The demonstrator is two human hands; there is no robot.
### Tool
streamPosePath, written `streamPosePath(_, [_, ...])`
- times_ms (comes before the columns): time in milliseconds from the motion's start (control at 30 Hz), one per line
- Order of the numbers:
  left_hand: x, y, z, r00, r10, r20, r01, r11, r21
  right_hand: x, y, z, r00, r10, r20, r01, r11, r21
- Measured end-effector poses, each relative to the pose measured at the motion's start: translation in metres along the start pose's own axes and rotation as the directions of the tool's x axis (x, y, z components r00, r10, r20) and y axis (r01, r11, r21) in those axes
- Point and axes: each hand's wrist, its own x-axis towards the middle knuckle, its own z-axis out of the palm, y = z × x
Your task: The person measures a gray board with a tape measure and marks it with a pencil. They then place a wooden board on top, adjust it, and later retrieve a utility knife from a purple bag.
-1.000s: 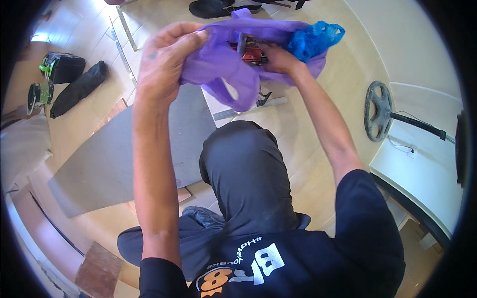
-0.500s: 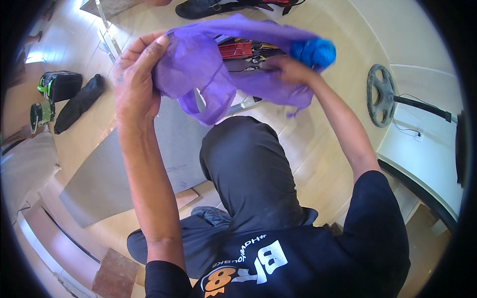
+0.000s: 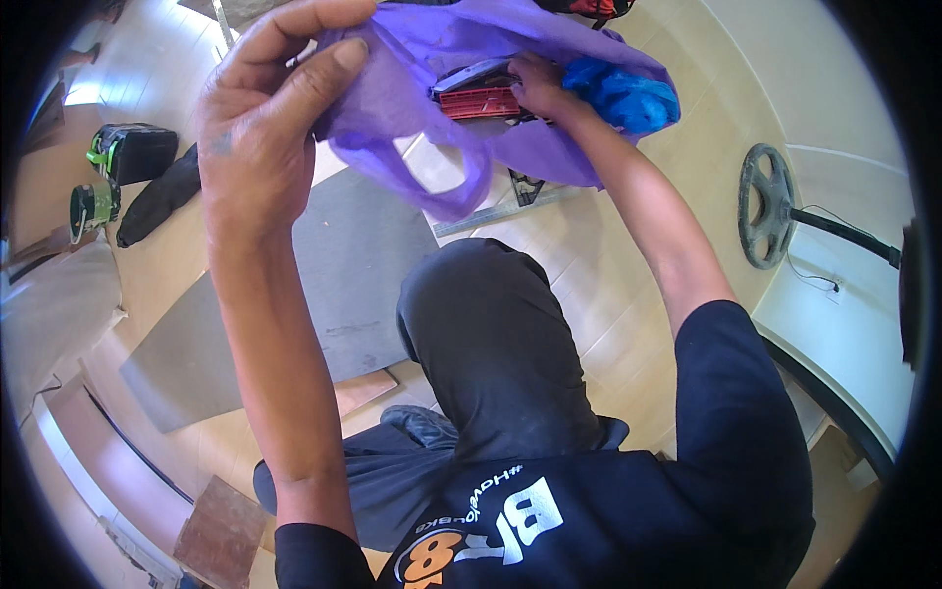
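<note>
My left hand [image 3: 280, 108] pinches the left edge of a purple fabric bag [image 3: 618, 44] between thumb and fingers, holding it up at the top of the view. One looped handle [image 3: 466, 187] of the bag hangs toward my knee. My right hand [image 3: 540, 86] reaches inside the mouth of the bag, its fingers curled among the contents. What those fingers grip is too hidden to name. A red ribbed plastic piece [image 3: 481, 103] lies just left of them, with a grey, elongated item [image 3: 478, 74] behind it. A crumpled blue plastic bag [image 3: 628, 96] sits at the right inside the purple bag.
Under the bag, a metal straight bar [image 3: 505, 211] lies on the tiled floor beside a large grey sheet [image 3: 343, 265]. A black case with green trim [image 3: 137, 152] and a dark green bucket [image 3: 93, 208] stand left. At right is a grey spoked wheel [image 3: 765, 206] on a bar.
My left hand has raised the bag's edge upward and the mouth gapes wider. My right hand has shifted left and up, deeper among the contents. The blue plastic shows more.
</note>
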Motion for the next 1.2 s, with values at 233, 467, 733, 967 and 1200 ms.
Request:
streamPosePath(233, [-0.016, 0.006, 0.017, 1.000, -0.024, -0.016, 0.026, 0.994, 0.102, -0.015, 0.050, 0.021, 0.979, -0.166, -0.118, 0.147, 0.976, -0.159])
streamPosePath(467, [-0.019, 0.002, 0.027, 0.997, -0.021, -0.079, 0.029, 0.994, 0.103, -0.083, 0.026, 0.002, 0.995, 0.009, 0.095, -0.023, 0.989, 0.145])
streamPosePath(733, [-0.021, 0.000, 0.038, 0.997, -0.011, -0.071, 0.021, 0.990, 0.141, -0.159, 0.016, 0.017, 0.981, -0.113, 0.160, 0.105, 0.993, 0.058])
streamPosePath(967, [-0.029, 0.001, 0.041, 0.997, -0.009, -0.071, 0.020, 0.987, 0.158, -0.149, 0.027, -0.003, 0.944, -0.313, -0.104, 0.325, 0.938, 0.119])
streamPosePath(1200, [-0.022, 0.005, 0.029, 0.999, -0.003, -0.052, 0.010, 0.992, 0.122, -0.080, 0.032, -0.017, 0.993, -0.057, -0.103, 0.061, 0.998, 0.033])
